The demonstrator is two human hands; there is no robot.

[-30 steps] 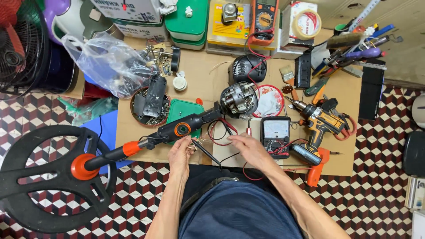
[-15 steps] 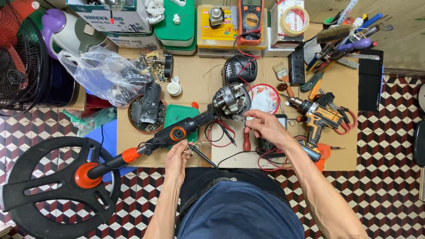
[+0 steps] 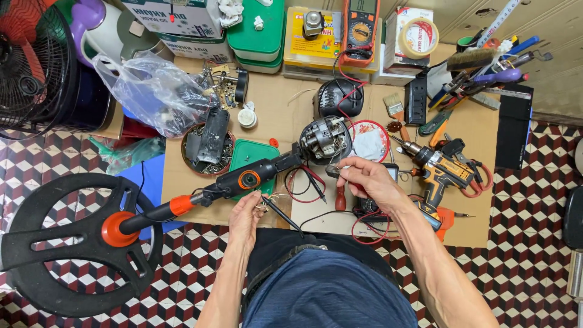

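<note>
A black-and-orange grass trimmer lies slanted across the cardboard-covered bench, with its bare motor head (image 3: 325,140) at the upper right and its round black guard (image 3: 67,243) over the floor at the left. My left hand (image 3: 246,212) sits just under the trimmer shaft (image 3: 249,179). Its fingertips pinch the end of a thin black test probe (image 3: 282,215) beside some fine wires. My right hand (image 3: 367,181) hovers below the motor head and pinches a small black part (image 3: 333,171). It covers most of a black multimeter (image 3: 370,209). A red-handled screwdriver (image 3: 340,197) lies between my hands.
A yellow-and-black cordless drill (image 3: 440,170) lies to the right of my right hand. An orange multimeter (image 3: 360,27), a tape roll (image 3: 419,37), green boxes (image 3: 258,30) and a plastic bag (image 3: 158,91) line the back. A tin of screws (image 3: 206,146) and a fan (image 3: 30,61) are on the left.
My right hand has moved up from beside the left hand toward the motor head. My left hand has stayed under the shaft. The view has shifted slightly.
</note>
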